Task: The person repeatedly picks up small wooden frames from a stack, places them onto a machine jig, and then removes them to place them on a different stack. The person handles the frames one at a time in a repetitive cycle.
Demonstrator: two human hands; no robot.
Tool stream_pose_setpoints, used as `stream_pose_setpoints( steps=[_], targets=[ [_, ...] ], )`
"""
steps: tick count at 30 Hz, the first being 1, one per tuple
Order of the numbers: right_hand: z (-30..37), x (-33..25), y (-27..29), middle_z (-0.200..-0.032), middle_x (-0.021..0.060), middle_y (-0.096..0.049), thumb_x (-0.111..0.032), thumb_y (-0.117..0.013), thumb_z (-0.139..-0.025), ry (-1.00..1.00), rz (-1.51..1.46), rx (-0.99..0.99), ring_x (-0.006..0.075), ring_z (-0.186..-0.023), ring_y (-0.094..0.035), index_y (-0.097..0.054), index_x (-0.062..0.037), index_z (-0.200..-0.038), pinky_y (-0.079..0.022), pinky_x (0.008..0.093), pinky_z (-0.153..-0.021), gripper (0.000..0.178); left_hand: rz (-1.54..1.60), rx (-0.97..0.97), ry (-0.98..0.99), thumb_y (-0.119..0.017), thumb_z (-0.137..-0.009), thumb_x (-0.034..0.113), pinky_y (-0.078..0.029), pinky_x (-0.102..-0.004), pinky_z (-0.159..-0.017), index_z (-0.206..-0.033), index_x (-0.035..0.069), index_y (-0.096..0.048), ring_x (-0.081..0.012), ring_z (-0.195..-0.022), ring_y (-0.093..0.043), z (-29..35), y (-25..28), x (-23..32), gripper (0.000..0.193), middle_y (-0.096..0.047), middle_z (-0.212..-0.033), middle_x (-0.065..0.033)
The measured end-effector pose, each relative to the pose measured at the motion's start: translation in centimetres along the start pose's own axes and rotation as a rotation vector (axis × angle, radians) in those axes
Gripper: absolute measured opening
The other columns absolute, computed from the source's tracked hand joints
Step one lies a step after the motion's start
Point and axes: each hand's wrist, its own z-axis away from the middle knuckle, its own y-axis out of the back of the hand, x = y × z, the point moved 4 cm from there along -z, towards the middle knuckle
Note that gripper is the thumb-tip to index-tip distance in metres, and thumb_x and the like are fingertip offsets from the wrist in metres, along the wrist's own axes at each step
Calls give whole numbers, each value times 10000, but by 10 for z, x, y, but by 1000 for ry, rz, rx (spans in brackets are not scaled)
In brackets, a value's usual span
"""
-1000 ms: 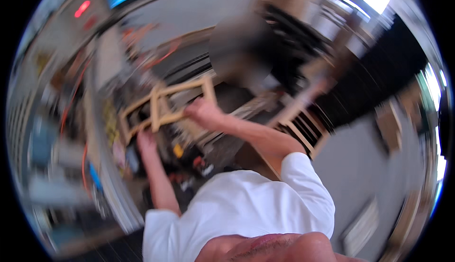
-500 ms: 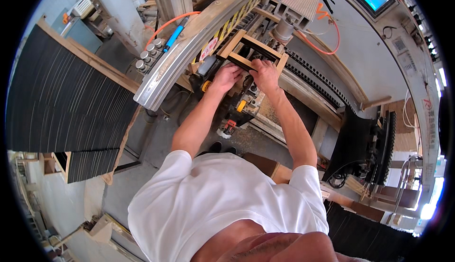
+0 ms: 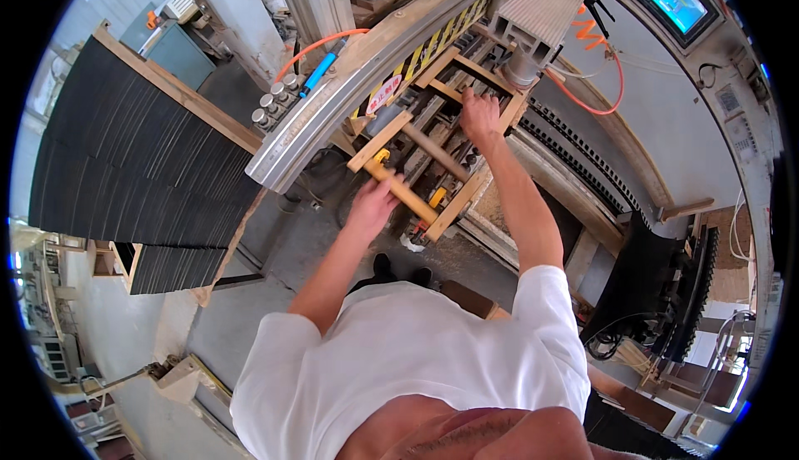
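Wooden frame [image 3: 439,156] is sitting in the machine bed under that curved metal guard rail [image 3: 358,85], and you've got both hands on it. Your left hand [image 3: 372,202] is wrapped around the near rail by the yellow clamp [image 3: 381,158], your right hand [image 3: 479,114] lies flat with fingers spread on the far end near the ribbed aluminium block [image 3: 541,12]. Honestly, I'd worry about fingers getting nipped between frame and clamps if it shifts sideways. Can't really see what's under the frame, and the stack of black sheets [image 3: 125,160] runs out of view at the picture's edge.
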Motion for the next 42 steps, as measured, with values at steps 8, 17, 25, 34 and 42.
stream_pose_setpoints(
  steps=[8,17,25,34,42],
  targets=[
    [-37,-20,0,-820,164,-670,-53,-640,-693,188,219,-49,292,-920,-596,-518,-33,-958,-374,378,-816,293,-99,85,-22,-518,-957,124,-432,-409,-1011,-1252,8,-490,-268,-1113,-559,124,56,28,318,-576,-1136,-103],
    [-49,-14,-7,-796,153,-674,-33,-583,-740,-39,142,-145,321,-867,-627,-541,-39,-1118,-399,422,-786,380,-61,186,-30,-588,-935,148,-457,-403,-979,-1202,33,-514,-256,-1096,-578,140,135,67,299,-592,-1119,-95],
    [-96,5,-23,-883,132,-698,-84,-611,-798,-86,335,-225,296,-918,-629,-548,-56,-1038,-367,417,-842,250,-106,206,33,-607,-924,152,-476,-401,-948,-1194,51,-515,-239,-1061,-591,122,170,76,303,-594,-1113,-83],
    [-146,48,-43,-867,116,-691,-68,-631,-778,-32,383,-255,297,-930,-630,-575,-64,-1036,-383,432,-850,264,-50,335,-54,-609,-931,207,-446,-374,-942,-1175,75,-535,-220,-1076,-576,125,177,62,287,-605,-1110,-46],
    [-174,77,-64,-1041,149,-668,-95,-643,-801,-56,173,-453,314,-1044,-625,-585,-139,-1209,-388,517,-967,414,-63,445,-3,-638,-911,205,-469,-393,-900,-1154,76,-546,-220,-1050,-591,98,184,29,290,-623,-1113,-73]
  ],
)
